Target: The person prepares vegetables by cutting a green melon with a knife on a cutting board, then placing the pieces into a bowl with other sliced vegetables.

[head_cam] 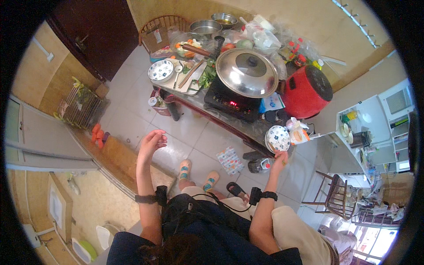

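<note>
My left hand [154,143] is held over the floor in front of the table, its fingers loosely curled and apart with nothing in them. At the table's right-hand corner, my right hand [281,159] has its fingers closed at the near rim of a white dish with blue flowers [279,136]. The dish seems stacked on another. A crumpled food packet [299,132] lies beside it. Farther back, a wok with a domed steel lid [243,78] sits on a black induction cooker [228,101] with a lit red display.
A red rice cooker [308,91] stands right of the wok. To the left are a flowered bowl [160,70], a white ladle [178,71], a knife [198,74] and leafy greens [208,74]. A plastic jug [260,165] stands on the floor. A wooden chair [336,195] is farther right.
</note>
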Demonstrator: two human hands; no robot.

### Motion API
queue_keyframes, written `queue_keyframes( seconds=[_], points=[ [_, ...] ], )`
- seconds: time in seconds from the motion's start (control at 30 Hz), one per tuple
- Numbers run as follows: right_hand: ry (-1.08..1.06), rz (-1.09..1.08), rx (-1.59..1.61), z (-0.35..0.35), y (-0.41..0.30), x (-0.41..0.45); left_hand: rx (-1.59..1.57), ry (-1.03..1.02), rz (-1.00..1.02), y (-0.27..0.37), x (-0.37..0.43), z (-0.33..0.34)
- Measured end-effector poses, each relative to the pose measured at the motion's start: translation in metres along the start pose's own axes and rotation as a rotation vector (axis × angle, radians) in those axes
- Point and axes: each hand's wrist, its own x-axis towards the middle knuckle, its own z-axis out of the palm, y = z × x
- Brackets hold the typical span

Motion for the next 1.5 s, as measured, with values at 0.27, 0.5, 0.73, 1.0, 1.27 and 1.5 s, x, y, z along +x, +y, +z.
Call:
queue_keyframes(
  seconds=[0.27,0.5,0.73,1.0,1.27,1.5],
  points=[
    [-0.071,-0.058,0.036,-0.002,0.005,0.036,-0.006,0.004,0.064,0.001,-0.023,-0.019],
    [-0.233,-0.191,-0.235,-0.020,0.007,-0.014,0.026,0.038,0.033,0.015,-0.028,-0.023],
    [-0.178,-0.036,-0.111,-0.032,-0.005,-0.013,0.013,-0.074,0.153,0.011,-0.011,-0.013],
    [-0.261,0.046,0.113,-0.053,0.013,0.008,-0.024,0.029,0.014,-0.017,-0.068,0.016],
    [-0.218,0.079,0.228,-0.060,0.025,0.009,-0.007,0.031,0.095,-0.020,-0.072,0.047],
    [-0.151,0.127,0.300,-0.071,0.026,0.016,0.108,-0.051,0.073,-0.007,-0.085,0.064]
  ],
)
